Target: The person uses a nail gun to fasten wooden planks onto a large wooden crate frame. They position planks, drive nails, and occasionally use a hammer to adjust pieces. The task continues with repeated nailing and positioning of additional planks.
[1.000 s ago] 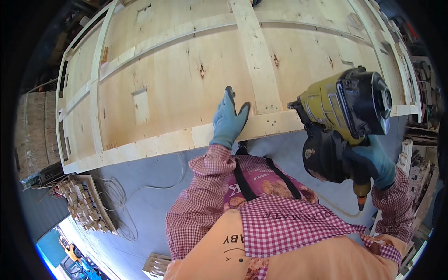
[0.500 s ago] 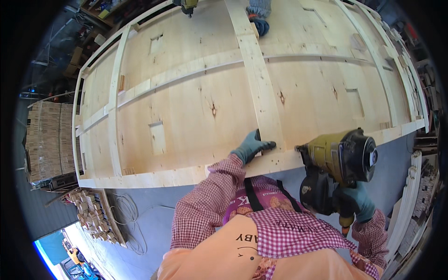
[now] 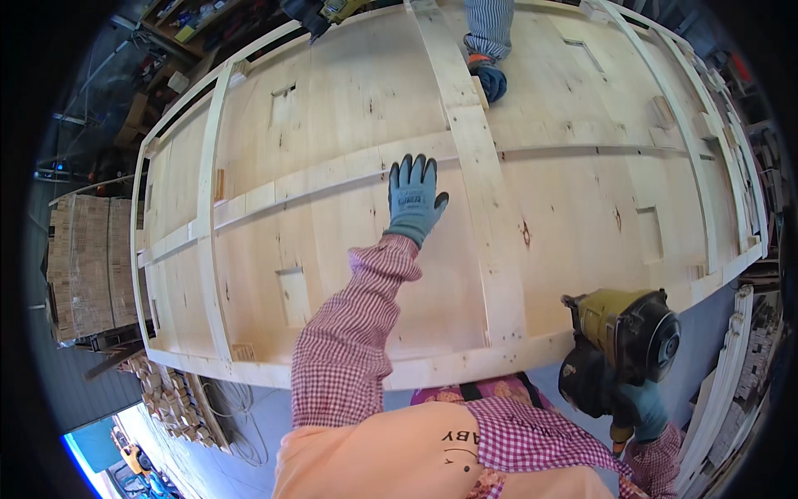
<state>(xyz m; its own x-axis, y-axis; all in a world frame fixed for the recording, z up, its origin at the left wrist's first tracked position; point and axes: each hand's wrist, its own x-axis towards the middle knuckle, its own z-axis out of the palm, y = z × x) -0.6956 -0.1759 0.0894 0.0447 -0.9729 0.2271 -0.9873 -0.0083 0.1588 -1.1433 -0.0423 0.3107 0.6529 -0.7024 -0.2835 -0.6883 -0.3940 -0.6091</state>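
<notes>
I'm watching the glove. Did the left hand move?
Yes. The left hand went from the panel's near edge out to the long cross batten.

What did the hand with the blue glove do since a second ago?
The left hand left the near edge rail and reached farther out, now flat on the wooden panel by the cross batten. The right hand keeps gripping the yellow nail gun, held off the panel's near edge.

Left hand [image 3: 413, 198] flat on wooden panel [image 3: 349, 125], nail gun [image 3: 622, 349] in right hand [image 3: 642, 409]
</notes>
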